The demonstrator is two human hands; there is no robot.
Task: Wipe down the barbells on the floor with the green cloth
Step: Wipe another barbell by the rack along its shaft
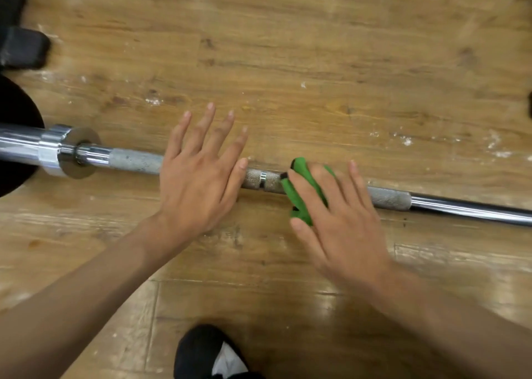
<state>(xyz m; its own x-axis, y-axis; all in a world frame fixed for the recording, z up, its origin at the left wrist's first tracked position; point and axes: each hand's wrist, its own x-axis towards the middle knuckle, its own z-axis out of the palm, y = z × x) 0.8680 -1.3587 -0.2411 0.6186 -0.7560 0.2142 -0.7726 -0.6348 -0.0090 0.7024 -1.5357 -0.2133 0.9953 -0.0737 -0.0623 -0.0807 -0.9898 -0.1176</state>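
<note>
Mid-wipe, by my judgement: the right hand [331, 214], fingers straight, presses the crumpled green cloth [299, 188] onto the knurled chrome steel barbell [135, 161] beneath it. The left hand [198, 174], spread flat, steadies the bar just beside. Both ends likely remain to be wiped.

one head-worn view looks almost straight down, close above the barbell [135, 160] on the floor [316, 47].

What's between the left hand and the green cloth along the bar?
Head view: only a short bare stretch of knurled barbell shaft separates the left hand from the green cloth.
</note>
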